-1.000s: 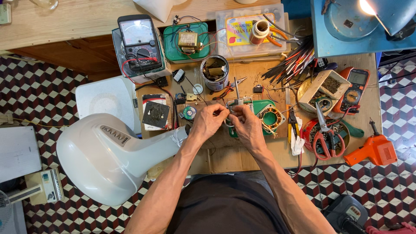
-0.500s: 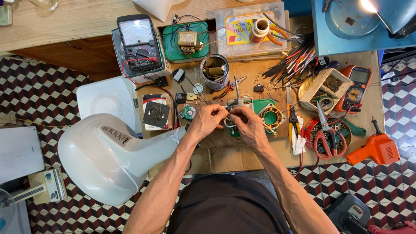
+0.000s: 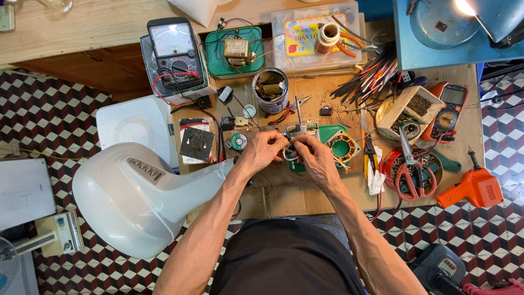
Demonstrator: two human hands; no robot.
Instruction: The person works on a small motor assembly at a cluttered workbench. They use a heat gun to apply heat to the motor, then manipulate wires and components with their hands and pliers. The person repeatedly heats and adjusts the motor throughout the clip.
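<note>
Barely a shift since half a second ago: both hands stay bunched over the small motor (image 3: pixel 299 131). The left hand (image 3: pixel 262 152) and right hand (image 3: pixel 315 155) pinch its wires, grip closed. Silver-grey, shaft pointing away, it sits on the tabletop (image 3: pixel 327 191) just beyond the fingers, the green housing (image 3: pixel 341 146) right of them.

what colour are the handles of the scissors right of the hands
Red. The scissors lie on a round tin at the bench's right side, seen clearly in the head view.
</note>
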